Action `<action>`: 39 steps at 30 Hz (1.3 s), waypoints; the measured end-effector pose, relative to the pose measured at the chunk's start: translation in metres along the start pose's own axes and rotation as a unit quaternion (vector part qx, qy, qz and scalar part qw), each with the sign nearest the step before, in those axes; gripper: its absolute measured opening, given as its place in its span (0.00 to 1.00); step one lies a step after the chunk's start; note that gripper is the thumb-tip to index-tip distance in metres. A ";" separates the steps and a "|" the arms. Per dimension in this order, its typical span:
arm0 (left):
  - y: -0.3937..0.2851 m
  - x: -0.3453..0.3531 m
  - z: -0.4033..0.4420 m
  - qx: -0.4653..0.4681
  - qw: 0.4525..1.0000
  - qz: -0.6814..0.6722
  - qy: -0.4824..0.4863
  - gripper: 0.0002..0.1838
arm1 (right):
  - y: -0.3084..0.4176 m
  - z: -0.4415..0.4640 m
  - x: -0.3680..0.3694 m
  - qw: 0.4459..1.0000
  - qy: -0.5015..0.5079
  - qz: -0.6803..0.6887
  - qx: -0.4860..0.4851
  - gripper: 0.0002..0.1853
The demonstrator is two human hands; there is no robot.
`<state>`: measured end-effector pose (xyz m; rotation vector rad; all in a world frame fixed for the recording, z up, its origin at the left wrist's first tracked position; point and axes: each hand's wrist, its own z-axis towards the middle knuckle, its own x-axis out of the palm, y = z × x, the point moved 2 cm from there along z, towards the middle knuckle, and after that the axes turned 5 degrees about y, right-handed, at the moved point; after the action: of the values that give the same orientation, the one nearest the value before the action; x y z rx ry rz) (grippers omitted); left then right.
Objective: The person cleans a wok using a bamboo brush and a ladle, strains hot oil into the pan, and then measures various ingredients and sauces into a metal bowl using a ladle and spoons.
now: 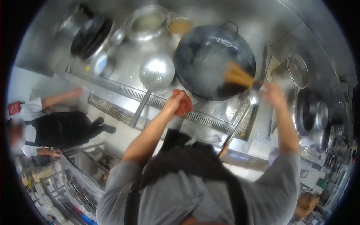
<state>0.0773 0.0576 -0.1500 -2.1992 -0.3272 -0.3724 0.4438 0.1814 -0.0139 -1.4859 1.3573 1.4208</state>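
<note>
A large dark wok (pixel 210 48) sits on the steel range, its inside hazy with steam or water. My right hand (pixel 273 93) is closed around the dark end of a tan bamboo brush (pixel 240 76), whose blurred bristles are over the wok's right part. My left hand (pixel 174 103) grips a red cloth (pixel 183 104) in front of the wok, near the slotted front strip of the range. Left of the wok, a perforated skimmer (pixel 156 73) lies with its handle toward the front edge.
Behind stand a steel pot (pixel 147 23) and a container of brownish liquid (pixel 180 26). A ladle (pixel 236 129) crosses the front edge. Strainers (pixel 298 71) and pans are at right. Another person in a dark apron (pixel 60 129) is at left.
</note>
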 end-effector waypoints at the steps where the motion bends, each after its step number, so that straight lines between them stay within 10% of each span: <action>1: -0.004 0.012 0.008 -0.020 1.000 -0.016 0.012 0.18 | -0.007 0.018 0.001 0.998 -0.023 -0.058 0.001 0.22; 6: 0.018 0.044 0.061 -0.045 0.993 -0.103 0.029 0.13 | 0.023 0.104 0.040 0.988 -0.142 -0.027 0.048 0.23; 14: 0.027 0.040 0.073 -0.043 0.998 -0.055 -0.002 0.12 | 0.114 0.089 0.096 0.973 -0.015 0.229 -0.032 0.24; 16: 0.024 0.040 0.071 -0.046 0.998 -0.044 0.008 0.12 | 0.089 0.066 0.101 0.954 -0.021 0.218 -0.206 0.24; 24: 0.028 0.043 0.076 0.016 0.998 -0.053 -0.001 0.15 | -0.002 -0.045 0.027 0.989 -0.033 0.118 0.076 0.23; 29: 0.027 0.044 0.062 0.054 0.996 -0.069 -0.020 0.15 | -0.045 -0.094 0.065 0.917 -0.092 0.302 0.245 0.27; 39: -0.031 0.016 -0.013 0.122 0.990 0.039 -0.050 0.12 | 0.031 -0.166 0.130 0.887 -0.132 0.421 0.138 0.25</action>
<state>0.0786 0.0672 -0.1144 -1.9861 -0.3219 -0.1678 0.4421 -0.0122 -0.1029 -0.4670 2.0308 1.7373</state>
